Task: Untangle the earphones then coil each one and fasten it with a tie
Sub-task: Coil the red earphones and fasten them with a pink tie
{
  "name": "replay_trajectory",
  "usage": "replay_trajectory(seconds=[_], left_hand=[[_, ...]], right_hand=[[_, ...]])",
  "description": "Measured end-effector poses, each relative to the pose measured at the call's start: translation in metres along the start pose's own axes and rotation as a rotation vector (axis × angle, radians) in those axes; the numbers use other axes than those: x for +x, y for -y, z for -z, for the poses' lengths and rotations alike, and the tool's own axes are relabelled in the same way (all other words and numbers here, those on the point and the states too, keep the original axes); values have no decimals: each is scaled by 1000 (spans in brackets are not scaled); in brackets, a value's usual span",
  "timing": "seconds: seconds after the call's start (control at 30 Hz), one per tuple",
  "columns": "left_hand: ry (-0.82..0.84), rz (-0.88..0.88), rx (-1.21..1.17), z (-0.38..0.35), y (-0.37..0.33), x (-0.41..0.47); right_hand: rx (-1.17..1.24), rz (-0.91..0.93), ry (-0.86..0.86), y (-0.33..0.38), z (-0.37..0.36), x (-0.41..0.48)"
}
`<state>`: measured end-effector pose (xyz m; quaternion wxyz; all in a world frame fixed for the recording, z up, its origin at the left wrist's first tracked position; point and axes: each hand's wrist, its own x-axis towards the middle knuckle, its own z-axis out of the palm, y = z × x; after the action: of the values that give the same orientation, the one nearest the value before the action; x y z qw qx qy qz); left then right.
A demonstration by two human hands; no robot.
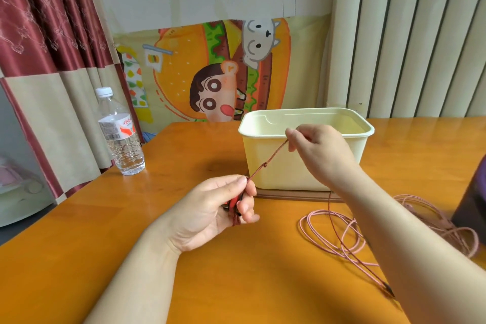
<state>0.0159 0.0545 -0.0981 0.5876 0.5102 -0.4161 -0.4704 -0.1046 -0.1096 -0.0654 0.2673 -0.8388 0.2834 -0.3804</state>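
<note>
A dark red earphone cable [268, 163] runs taut between my two hands above the orange table. My left hand [218, 210] grips the red and black earbud end of it, with the cable pinched between thumb and forefinger. My right hand [318, 147] pinches the cable higher up, in front of the cream box. A small knot sits midway along the stretched part. The rest of the dark red cable trails down under my right forearm to a plug [389, 290] on the table. A pink earphone cable [331, 231] lies in loose loops on the table at the right.
A cream plastic box [263, 155] stands on a brown lid at the middle of the table [184, 284]. A water bottle [121, 134] stands at the table's left corner. A dark object [470, 205] sits at the right edge. Curtains and a cartoon cloth hang behind.
</note>
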Motion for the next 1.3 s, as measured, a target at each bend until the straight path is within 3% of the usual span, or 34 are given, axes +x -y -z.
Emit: replay_trajectory(seconds=[0.17, 0.27, 0.33, 0.4, 0.47, 0.57, 0.67, 0.77, 0.93, 1.07, 1.13, 1.2, 1.3], left_hand=[[-69, 13, -159, -6, -1, 3], [-142, 17, -189, -6, -1, 5], [-164, -1, -200, -6, -1, 6], [-174, -21, -198, -7, -1, 5], [-167, -39, -172, -9, -1, 4], [-152, -67, -116, -9, -3, 2], [-167, -74, -48, -6, -3, 2], [-162, -71, 31, -6, -2, 2], [-208, -91, 295, -4, 3, 2], [-256, -114, 530, 0, 1, 4], [-289, -127, 601, 2, 0, 3], [-250, -95, 552, 5, 0, 1], [-39, 8, 269, 4, 1, -5]], right_hand=[[-188, -20, 409, -16, -18, -6], [-141, 77, 285, -6, -17, -8], [81, 103, 238, 10, -8, -9], [309, 52, 380, 27, -1, -14], [338, 24, 513, 35, -4, -22], [341, 28, 524, 36, -13, -27], [454, -80, 581, 33, -13, -25], [382, -62, 591, 31, -11, -23], [217, -6, 448, 30, -9, -19], [438, -183, 612, 32, -7, -21], [426, -192, 669, 29, -5, -20], [280, -73, 626, 28, 1, -17], [179, 65, 524, 28, 11, -15]])
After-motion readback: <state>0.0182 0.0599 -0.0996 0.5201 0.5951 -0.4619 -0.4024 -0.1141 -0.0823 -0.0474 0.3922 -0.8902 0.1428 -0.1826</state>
